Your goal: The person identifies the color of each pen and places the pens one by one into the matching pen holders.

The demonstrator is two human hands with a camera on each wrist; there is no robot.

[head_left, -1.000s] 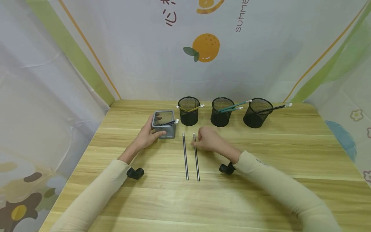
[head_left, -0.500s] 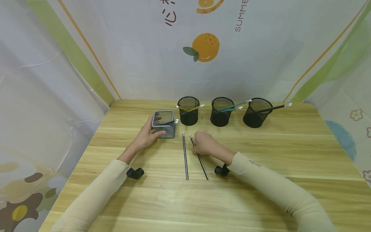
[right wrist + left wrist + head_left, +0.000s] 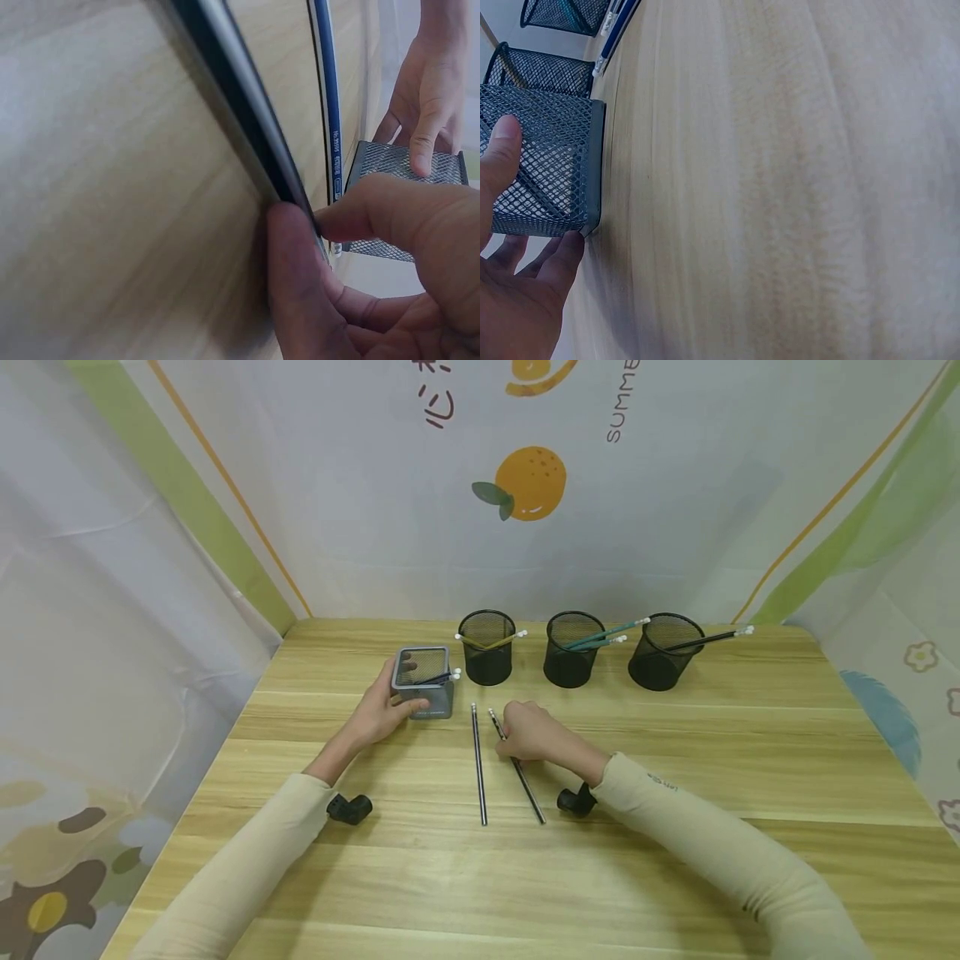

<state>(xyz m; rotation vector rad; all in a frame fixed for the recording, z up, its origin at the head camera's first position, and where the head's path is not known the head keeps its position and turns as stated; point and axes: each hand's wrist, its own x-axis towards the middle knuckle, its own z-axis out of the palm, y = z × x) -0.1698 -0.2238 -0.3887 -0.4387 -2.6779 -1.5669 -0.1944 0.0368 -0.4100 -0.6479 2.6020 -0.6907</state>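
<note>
My left hand (image 3: 373, 714) grips a grey square mesh pen holder (image 3: 433, 703), thumb on its near side and fingers on the left. Two dark pencils with white eraser ends lean inside it. My right hand (image 3: 534, 732) pinches a black-and-silver striped pencil (image 3: 528, 792) between thumb and fingers; in the right wrist view this pencil (image 3: 251, 97) slants over the wood, close to the surface. Left of it a blue striped pencil (image 3: 479, 777) lies on the table, eraser end away from me.
Behind stand three round black mesh pen holders: one (image 3: 488, 668) with yellow pencils, one (image 3: 568, 670) with teal pencils, and one (image 3: 658, 670) at the right with black pencils. A printed curtain (image 3: 375, 543) hangs along the table's back edge.
The right hand has come slightly nearer and taken hold of the black-and-silver pencil, whose near end has swung right. My left hand stays on the grey pen holder.
</note>
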